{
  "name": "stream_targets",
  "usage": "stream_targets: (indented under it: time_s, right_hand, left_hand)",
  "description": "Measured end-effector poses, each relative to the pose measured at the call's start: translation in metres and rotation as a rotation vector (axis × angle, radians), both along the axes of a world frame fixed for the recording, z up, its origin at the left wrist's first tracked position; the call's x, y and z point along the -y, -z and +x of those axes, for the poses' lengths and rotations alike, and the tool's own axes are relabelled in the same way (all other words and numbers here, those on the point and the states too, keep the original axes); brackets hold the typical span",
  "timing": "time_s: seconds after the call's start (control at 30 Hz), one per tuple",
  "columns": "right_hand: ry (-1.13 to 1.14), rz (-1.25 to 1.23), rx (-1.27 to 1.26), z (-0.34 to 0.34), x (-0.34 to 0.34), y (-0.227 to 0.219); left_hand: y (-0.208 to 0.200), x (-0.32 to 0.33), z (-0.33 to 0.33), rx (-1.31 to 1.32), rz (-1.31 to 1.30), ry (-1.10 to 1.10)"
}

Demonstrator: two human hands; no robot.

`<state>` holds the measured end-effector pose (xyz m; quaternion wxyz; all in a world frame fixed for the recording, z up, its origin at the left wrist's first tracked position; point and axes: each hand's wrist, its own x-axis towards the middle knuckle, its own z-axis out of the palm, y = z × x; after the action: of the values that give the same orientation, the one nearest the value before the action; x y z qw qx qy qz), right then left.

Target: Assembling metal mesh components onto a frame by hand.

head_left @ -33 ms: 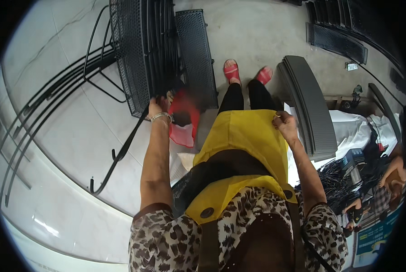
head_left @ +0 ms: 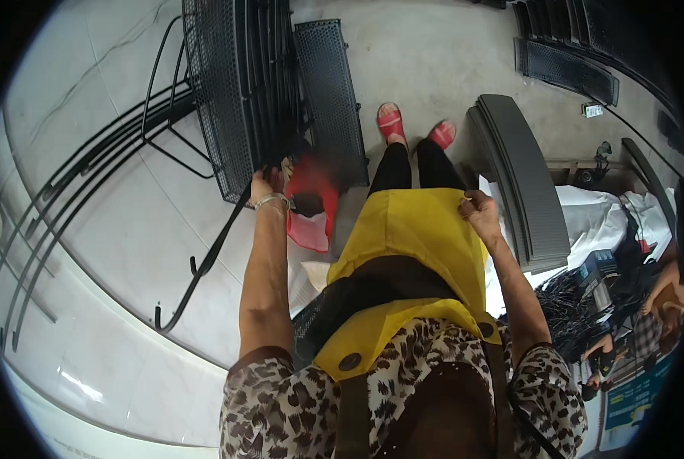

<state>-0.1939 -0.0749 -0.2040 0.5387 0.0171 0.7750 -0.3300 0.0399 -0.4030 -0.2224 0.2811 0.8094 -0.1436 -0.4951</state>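
Observation:
My left hand, a bracelet at its wrist, is closed at the lower end of a stack of black mesh metal panels. A black hooked rod runs down and left from beside its thumb. The fingers are partly hidden, so what they hold does not show. Just right of that hand lies a red plastic bag, its upper part blurred. My right hand is curled, thumb and fingers together, beside the right edge of my yellow apron. Anything in its pinch is too small to make out.
A separate mesh panel leans right of the stack. Long bent black rods lie on pale tiles at left. Grey ribbed curved slabs are stacked at right, near black cable ties or wires. Other people work at far right.
The whole view has shifted very slightly. Both hands keep the same pose and place beside the same things.

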Motion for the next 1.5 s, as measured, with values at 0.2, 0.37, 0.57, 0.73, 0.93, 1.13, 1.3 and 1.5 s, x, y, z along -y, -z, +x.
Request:
stream_targets:
  time_s: [0.2, 0.37, 0.57, 0.73, 0.93, 1.13, 1.3, 1.5]
  right_hand:
    - [-0.026, -0.04, -0.006, 0.003, -0.015, 0.004]
    - [0.064, -0.034, -0.09, -0.002, -0.034, -0.006]
    - [0.137, -0.07, -0.084, -0.005, -0.051, -0.005]
    - [0.143, -0.081, -0.071, 0.004, -0.037, -0.001]
    - [0.065, -0.184, -0.164, 0.0, -0.01, 0.015]
    - [0.38, -0.144, 0.17, -0.026, 0.038, 0.022]
    - [0.674, -0.109, 0.264, -0.031, 0.053, 0.05]
    - [1.132, -0.641, 0.663, -0.016, 0.061, 0.049]
  left_hand:
    - [-0.003, -0.021, -0.02, -0.015, -0.017, 0.047]
    - [-0.004, -0.055, -0.02, 0.14, -0.267, 0.369]
    - [-0.032, -0.06, -0.04, 0.162, -0.313, 0.565]
    - [-0.085, -0.08, -0.055, 0.174, -0.318, 0.904]
    - [-0.143, -0.08, -0.073, 0.134, -0.308, 1.086]
    - [-0.219, -0.087, -0.112, 0.203, -0.266, 1.328]
    - [-0.286, -0.094, -0.13, 0.328, -0.222, 1.453]
    - [-0.351, -0.093, -0.132, 0.434, -0.174, 1.702]
